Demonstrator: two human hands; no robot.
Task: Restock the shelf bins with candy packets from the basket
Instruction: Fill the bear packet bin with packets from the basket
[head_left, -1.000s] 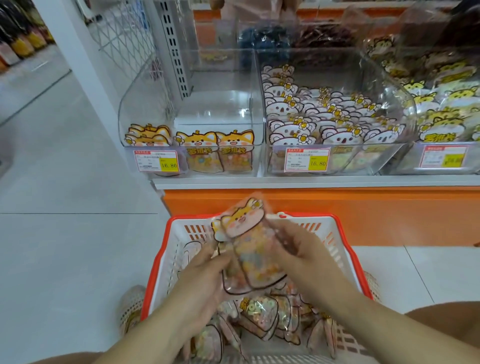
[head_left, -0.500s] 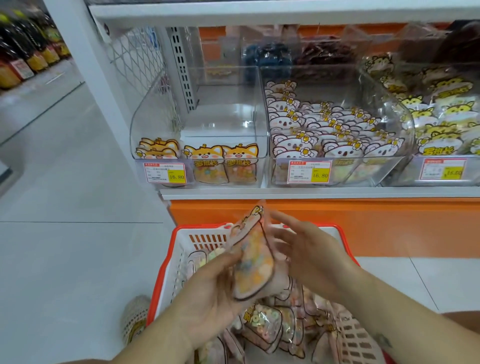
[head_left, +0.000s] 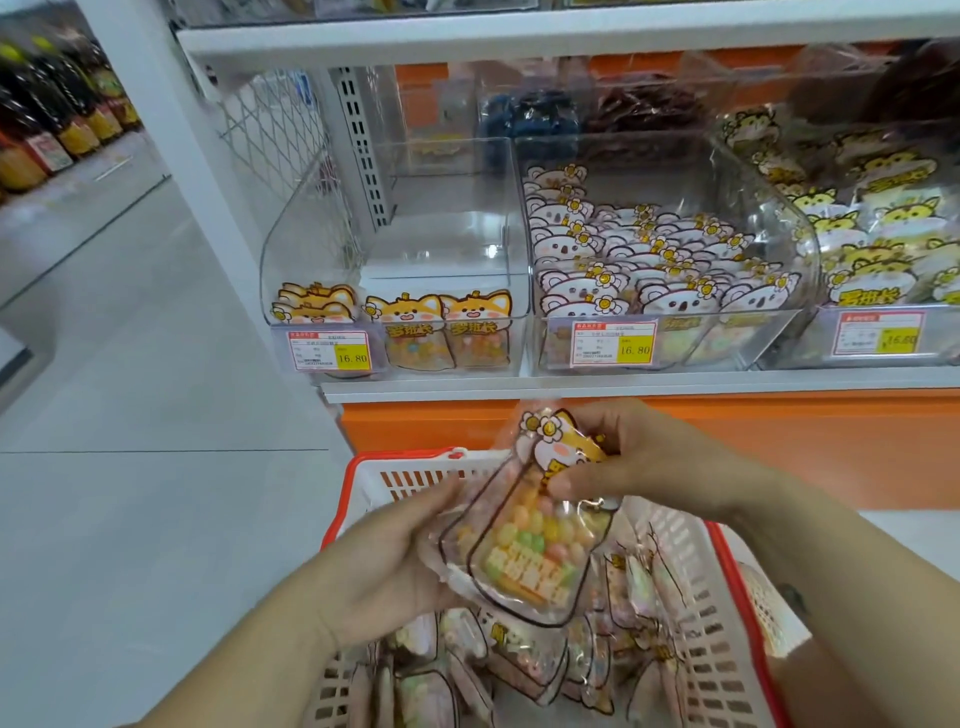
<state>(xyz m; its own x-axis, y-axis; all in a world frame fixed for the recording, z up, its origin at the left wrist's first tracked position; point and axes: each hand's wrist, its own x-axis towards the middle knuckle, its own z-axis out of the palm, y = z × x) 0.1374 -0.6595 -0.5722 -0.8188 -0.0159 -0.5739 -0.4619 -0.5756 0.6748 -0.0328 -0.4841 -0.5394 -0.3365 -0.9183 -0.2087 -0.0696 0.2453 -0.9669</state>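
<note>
Clear bins (head_left: 415, 249) on white shelf (head_left: 623, 388)

The candy packet (head_left: 524, 545) is made of glossy, crinkled clear plastic film. The shelf bins (head_left: 306, 234) are formed of transparent, shiny hard plastic, and paper price labels (head_left: 328, 351) are fixed to them. The basket (head_left: 691, 566) is moulded in matt white plastic with a red rim.
</note>
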